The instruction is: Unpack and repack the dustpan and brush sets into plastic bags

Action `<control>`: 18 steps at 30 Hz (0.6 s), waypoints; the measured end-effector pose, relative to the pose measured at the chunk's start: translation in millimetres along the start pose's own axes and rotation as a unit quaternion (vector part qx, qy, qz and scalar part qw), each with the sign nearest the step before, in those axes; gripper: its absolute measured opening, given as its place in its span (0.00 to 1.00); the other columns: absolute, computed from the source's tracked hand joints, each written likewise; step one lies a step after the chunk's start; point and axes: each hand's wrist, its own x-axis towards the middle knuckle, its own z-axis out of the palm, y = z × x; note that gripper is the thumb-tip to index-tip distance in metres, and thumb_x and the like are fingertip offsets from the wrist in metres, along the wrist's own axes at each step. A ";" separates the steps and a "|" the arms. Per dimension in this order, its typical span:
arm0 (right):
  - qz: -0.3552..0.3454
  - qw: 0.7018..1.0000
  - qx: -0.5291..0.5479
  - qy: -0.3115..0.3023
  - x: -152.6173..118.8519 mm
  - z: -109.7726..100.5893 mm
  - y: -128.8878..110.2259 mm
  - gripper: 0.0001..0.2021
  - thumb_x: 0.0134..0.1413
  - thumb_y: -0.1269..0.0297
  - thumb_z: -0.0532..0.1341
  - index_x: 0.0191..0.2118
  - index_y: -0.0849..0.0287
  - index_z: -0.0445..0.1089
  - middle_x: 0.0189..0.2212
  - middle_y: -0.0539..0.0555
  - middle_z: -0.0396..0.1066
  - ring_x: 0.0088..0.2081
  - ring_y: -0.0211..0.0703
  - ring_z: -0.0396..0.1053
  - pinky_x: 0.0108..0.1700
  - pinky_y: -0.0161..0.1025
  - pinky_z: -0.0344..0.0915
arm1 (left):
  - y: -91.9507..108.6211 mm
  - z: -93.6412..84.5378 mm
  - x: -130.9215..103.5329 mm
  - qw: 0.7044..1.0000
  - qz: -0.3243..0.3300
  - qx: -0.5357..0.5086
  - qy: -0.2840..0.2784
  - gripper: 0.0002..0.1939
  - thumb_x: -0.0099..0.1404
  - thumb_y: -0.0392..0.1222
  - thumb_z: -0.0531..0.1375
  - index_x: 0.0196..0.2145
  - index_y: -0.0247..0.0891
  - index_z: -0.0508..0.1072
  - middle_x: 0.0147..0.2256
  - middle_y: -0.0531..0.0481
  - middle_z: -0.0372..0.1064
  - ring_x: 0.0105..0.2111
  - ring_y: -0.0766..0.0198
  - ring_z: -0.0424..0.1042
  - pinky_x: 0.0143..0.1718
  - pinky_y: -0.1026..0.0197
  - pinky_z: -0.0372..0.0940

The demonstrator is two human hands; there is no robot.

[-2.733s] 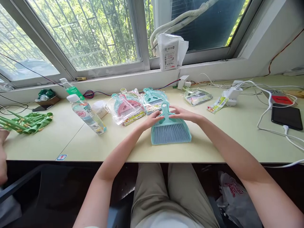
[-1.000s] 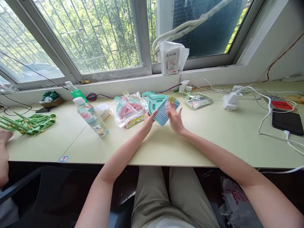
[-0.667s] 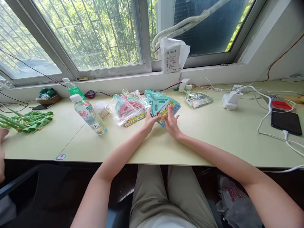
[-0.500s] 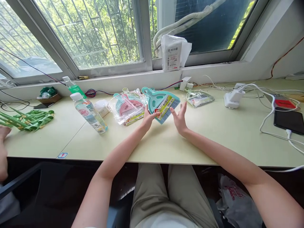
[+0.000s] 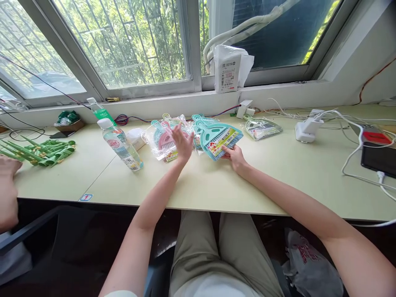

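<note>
Gripping the teal dustpan set [image 5: 210, 134] near its bristle end, the right hand [image 5: 236, 159] has its thumb on the front by the yellow label [image 5: 225, 138], fingers tucked behind, and the set's tilted over the desk [image 5: 198, 187]. Left hand's [image 5: 184, 144] up just beside it, fingers loosely spread, not holding anything, partly blocking the bagged pink set [image 5: 163, 142]. Bagged green set's [image 5: 262, 128] off right, clear bottle's [image 5: 121, 145] over left.
</note>
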 end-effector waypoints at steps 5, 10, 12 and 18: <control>-0.011 1.000 -0.010 -0.016 -0.8 0.0 0.0 0.16 0.47 0.61 0.70 0.40 0.57 0.66 0.38 0.54 0.78 0.34 0.45 0.78 0.34 0.43 0.78 | -34.0 -35.4 27.1 0.969 -0.034 0.240 0.053 0.29 0.59 0.46 0.64 0.57 0.40 0.63 0.62 0.31 0.51 0.64 0.35 0.46 0.60 0.37 0.49; -0.011 0.999 -0.031 -0.041 -6.5 4.2 -3.6 0.16 0.46 0.61 0.71 0.40 0.57 0.68 0.39 0.55 0.78 0.35 0.47 0.78 0.34 0.44 0.78 | -54.3 -38.8 30.9 0.952 -0.067 0.299 -0.021 0.31 0.57 0.36 0.63 0.58 0.35 0.61 0.53 0.29 0.62 0.56 0.36 0.60 0.56 0.39 0.54; -0.011 0.998 -0.038 -0.043 -8.2 5.5 -5.5 0.15 0.47 0.62 0.70 0.40 0.58 0.69 0.41 0.56 0.78 0.35 0.47 0.78 0.33 0.43 0.78 | -53.3 -36.7 30.2 0.943 -0.056 0.326 -0.044 0.28 0.58 0.32 0.60 0.57 0.33 0.63 0.52 0.28 0.64 0.54 0.37 0.62 0.54 0.41 0.56; -0.008 0.997 -0.048 -0.052 -10.8 6.7 -9.2 0.14 0.48 0.64 0.70 0.40 0.59 0.69 0.43 0.58 0.78 0.37 0.47 0.78 0.33 0.43 0.78 | -52.0 -37.8 30.9 0.964 -0.051 0.258 -0.043 0.17 0.59 0.29 0.57 0.46 0.39 0.70 0.45 0.37 0.71 0.51 0.44 0.67 0.53 0.46 0.57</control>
